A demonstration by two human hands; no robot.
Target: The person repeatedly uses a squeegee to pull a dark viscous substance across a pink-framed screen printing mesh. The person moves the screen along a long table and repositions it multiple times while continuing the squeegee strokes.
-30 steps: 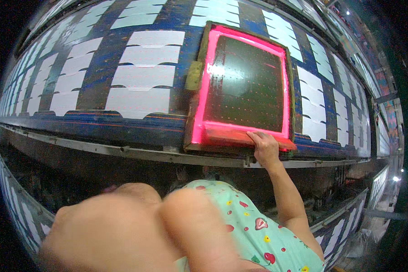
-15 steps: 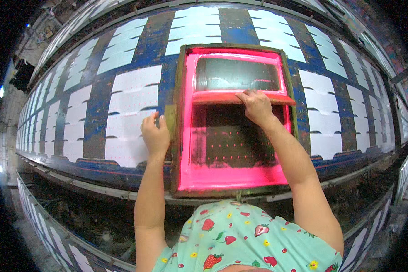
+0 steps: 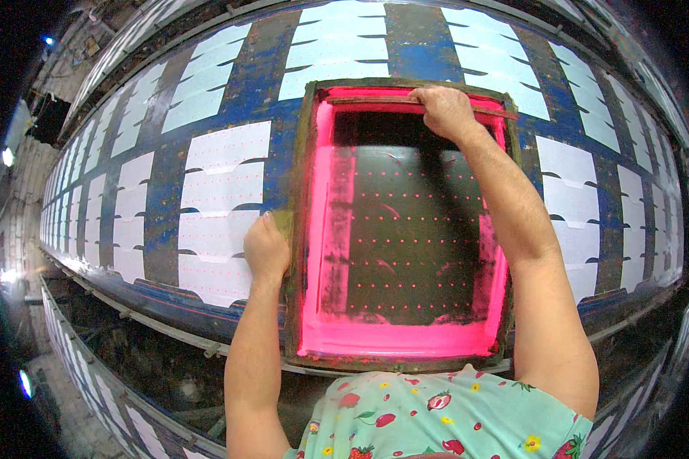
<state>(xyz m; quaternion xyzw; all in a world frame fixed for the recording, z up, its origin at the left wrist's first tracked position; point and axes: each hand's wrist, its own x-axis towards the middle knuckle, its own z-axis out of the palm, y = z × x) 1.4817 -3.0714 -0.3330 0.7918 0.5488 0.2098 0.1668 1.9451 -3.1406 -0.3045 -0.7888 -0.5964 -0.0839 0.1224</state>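
Observation:
A screen-printing frame with bright pink ink round its inner border lies on the long printing table. My right hand is closed on a squeegee, whose long bar lies across the far end of the screen. Through the dark mesh rows of small pink dots show. Beside the frame's left edge, close to a yellowish tab, my left hand is closed with its fingers curled. What those fingers hold, if anything, is hidden. Left of that hand lies a white sheet with rows of pink dots.
White sheets in stacked strips, such as one at the right and one at the far side, line the blue, stained table. A rail runs along its near edge. More sheet-covered tables stand nearby.
My right hand has pushed the squeegee from the middle of the screen to its far end. My left hand's fingers, spread before, are now curled. The view has shifted slightly.

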